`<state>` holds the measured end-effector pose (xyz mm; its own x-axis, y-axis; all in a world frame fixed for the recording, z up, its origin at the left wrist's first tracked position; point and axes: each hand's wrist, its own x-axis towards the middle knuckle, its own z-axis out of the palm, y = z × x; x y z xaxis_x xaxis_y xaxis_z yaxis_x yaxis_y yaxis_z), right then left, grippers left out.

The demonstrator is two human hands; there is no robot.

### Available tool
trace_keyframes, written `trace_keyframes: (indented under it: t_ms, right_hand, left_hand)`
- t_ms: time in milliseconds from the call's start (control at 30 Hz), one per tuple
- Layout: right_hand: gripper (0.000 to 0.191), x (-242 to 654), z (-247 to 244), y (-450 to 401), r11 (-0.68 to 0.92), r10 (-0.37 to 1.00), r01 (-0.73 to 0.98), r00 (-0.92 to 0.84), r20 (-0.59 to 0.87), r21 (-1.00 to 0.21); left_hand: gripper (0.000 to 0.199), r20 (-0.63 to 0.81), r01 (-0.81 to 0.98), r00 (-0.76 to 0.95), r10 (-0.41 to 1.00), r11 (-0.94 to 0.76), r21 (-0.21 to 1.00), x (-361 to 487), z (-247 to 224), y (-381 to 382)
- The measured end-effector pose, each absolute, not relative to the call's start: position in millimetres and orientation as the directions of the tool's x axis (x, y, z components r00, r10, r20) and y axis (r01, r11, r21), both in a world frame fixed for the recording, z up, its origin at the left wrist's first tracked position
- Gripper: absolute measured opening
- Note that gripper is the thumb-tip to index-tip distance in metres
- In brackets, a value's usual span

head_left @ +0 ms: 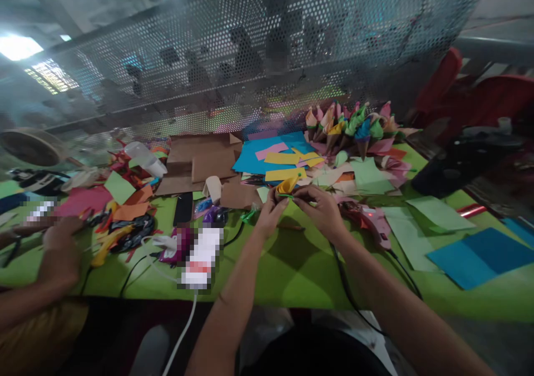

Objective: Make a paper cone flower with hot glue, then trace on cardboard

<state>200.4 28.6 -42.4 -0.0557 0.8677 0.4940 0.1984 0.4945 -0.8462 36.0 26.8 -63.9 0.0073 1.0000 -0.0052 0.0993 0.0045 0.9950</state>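
Note:
My left hand [272, 212] holds a small rolled yellow paper piece [287, 183] with a green tip, just above the green tabletop. A thin green strip [286, 196] runs across its base between my hands. My right hand [319, 204] pinches near the strip's end, thumb and fingertips together. Most of the yellow piece's lower part is hidden by my fingers. To the right of my right hand lies a pink glue gun [377, 226] with a small red light. Yellow paper strips [283, 159] rest on blue sheets [252, 157] beyond my hands.
Finished-looking paper cones with coloured swirled tops [362, 128] stand bunched at the back right. Brown cardboard [212, 167] lies at back left. A purple power strip [177, 246], cords and a blurred phone [202, 256] are left. A co-worker's arm [58, 259] reaches in from the left.

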Motion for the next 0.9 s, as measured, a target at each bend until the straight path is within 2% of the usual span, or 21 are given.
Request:
trace_keyframes:
  t_ms: [200, 367, 633, 900]
  right_hand:
    - [0.008, 199.7, -44.0, 28.8, 0.495, 0.867, 0.209, -0.054, 0.495, -0.844]
    - [0.008, 199.8, -43.8, 29.2, 0.492, 0.868, 0.211, -0.046, 0.494, -0.845]
    - [0.009, 199.6, -42.4, 29.3, 0.5, 0.863, 0.237, -0.047, 0.504, -0.833]
    - [0.009, 199.7, -43.5, 29.0, 0.496, 0.863, 0.267, -0.051, 0.502, -0.826]
  left_hand:
    - [0.053, 0.02, 0.092, 0.053, 0.998, -0.025, 0.995, 33.6, -63.9, 25.8]
    - [0.064, -0.035, 0.109, 0.049, 0.998, 0.029, 0.994, 33.9, -59.3, 24.1]
    - [0.061, -0.063, 0.135, 0.005, 0.998, 0.061, 0.989, 35.9, -52.3, 22.4]
    - [0.061, -0.039, 0.075, -0.036, 0.999, 0.042, 0.996, 29.5, -68.5, 27.9]
